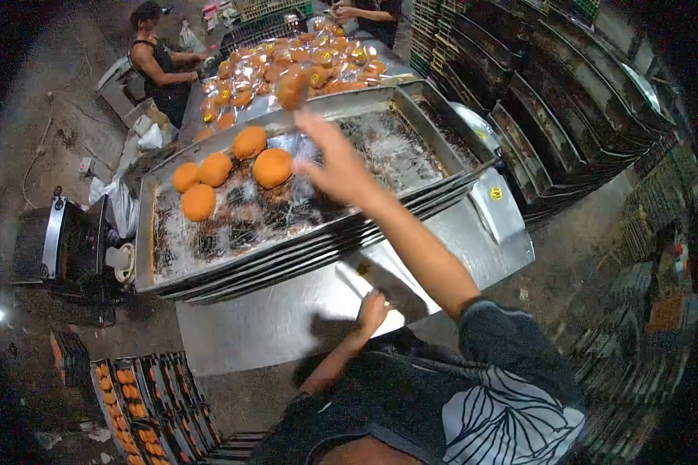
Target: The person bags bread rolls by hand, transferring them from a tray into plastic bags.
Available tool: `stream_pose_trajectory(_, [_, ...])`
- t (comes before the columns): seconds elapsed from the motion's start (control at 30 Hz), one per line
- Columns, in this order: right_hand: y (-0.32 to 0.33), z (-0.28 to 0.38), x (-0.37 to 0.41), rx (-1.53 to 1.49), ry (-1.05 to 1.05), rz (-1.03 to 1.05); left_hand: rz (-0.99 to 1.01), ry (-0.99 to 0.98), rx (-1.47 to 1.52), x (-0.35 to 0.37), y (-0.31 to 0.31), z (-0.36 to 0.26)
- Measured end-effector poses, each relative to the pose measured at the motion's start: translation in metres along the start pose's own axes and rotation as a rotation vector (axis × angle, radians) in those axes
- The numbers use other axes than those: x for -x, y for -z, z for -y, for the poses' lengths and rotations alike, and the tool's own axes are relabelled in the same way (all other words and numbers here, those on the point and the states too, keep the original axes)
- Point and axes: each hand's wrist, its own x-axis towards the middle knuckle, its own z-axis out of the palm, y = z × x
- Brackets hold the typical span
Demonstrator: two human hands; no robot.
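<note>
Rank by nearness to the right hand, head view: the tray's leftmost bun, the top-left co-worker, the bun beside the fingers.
1. Bun beside the fingers, just left of the right hand.
2. Leftmost bun, farther left.
3. Co-worker, far top-left.

A stainless steel table (287,325) is seen below both hands, and its near part is touched by the left hand (371,311). A stack of metal baking trays (310,249) is set directly on it, just beyond the left hand and under the outstretched right hand (337,167). The top tray is strewn with whitish residue and dark patches. Five orange buns (272,167) are grouped on it just left of the right hand. A yellow sticker (495,193) is seen on the bare steel, well right of that hand.
</note>
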Motion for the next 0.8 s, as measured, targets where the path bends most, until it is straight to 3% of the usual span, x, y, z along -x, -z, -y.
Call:
stream_pose_trajectory(0.03, [0.026,0.016,0.033,-0.197,-0.229,0.301,-0.017,-0.057,-0.037,-0.002,0.000,0.004])
stream_pose_trajectory(0.07, [0.042,0.018,0.078,-0.249,-0.309,0.385,0.012,-0.024,0.085,-0.006,-0.011,0.019])
stream_pose_trajectory(0.13, [0.088,0.020,0.167,-0.325,-0.997,0.920,-0.007,0.021,0.381,-0.003,-0.021,0.044])
stream_pose_trajectory(0.17, [0.110,0.028,0.195,-0.472,-1.050,0.983,-0.057,0.032,0.550,-0.001,-0.019,0.053])
stream_pose_trajectory(0.2, [0.116,0.005,0.257,-0.423,-0.946,1.202,-0.070,0.112,1.087,0.000,-0.013,0.049])
stream_pose_trajectory(0.23, [0.123,0.009,0.258,-0.517,-0.956,1.218,-0.090,0.190,1.623,0.000,0.001,0.039])
stream_pose_trajectory(0.27, [0.121,0.003,0.265,-0.438,-0.920,1.176,0.094,0.354,1.455,-0.003,0.035,0.017])
stream_pose_trajectory(0.3, [0.115,0.001,0.271,-0.361,-0.886,1.135,-0.078,0.209,1.441,-0.005,0.035,-0.001])
stream_pose_trajectory(0.37, [0.124,0.011,0.239,-0.335,-0.822,1.036,0.040,0.252,0.995,-0.013,0.069,-0.027])
stream_pose_trajectory(0.4, [0.129,0.019,0.237,-0.248,-0.907,0.992,0.006,0.375,1.093,-0.014,0.064,-0.022])
stream_pose_trajectory(0.43, [0.134,0.030,0.239,-0.153,-0.982,0.943,-0.007,0.370,1.096,-0.013,0.060,-0.017])
stream_pose_trajectory(0.5, [0.129,0.050,0.254,0.006,-0.925,0.617,0.133,0.276,0.654,-0.011,0.070,-0.020])
stream_pose_trajectory(0.53, [0.122,0.056,0.267,0.073,-0.943,0.580,0.142,0.359,0.955,-0.009,0.074,-0.029])
stream_pose_trajectory(0.6, [0.112,0.059,0.248,0.155,-0.934,0.538,-0.098,0.221,0.762,-0.015,0.112,-0.045])
stream_pose_trajectory(0.67, [0.104,0.062,0.201,-0.423,-1.623,0.601,-0.408,0.081,0.713,-0.017,0.135,-0.051])
stream_pose_trajectory(0.7, [0.092,0.046,0.202,-0.825,-1.617,0.302,-0.442,-0.054,0.615,-0.013,0.152,-0.056])
stream_pose_trajectory(0.73, [0.080,0.047,0.166,-1.130,-1.824,-0.113,-0.429,-0.134,0.638,-0.009,0.162,-0.060])
stream_pose_trajectory(0.77, [0.066,0.048,0.145,-1.149,-1.582,-0.150,-0.415,-0.211,0.662,-0.007,0.170,-0.060])
stream_pose_trajectory(0.8, [0.053,0.048,0.125,-1.169,-1.342,-0.201,-0.564,-0.102,0.749,-0.010,0.167,-0.046])
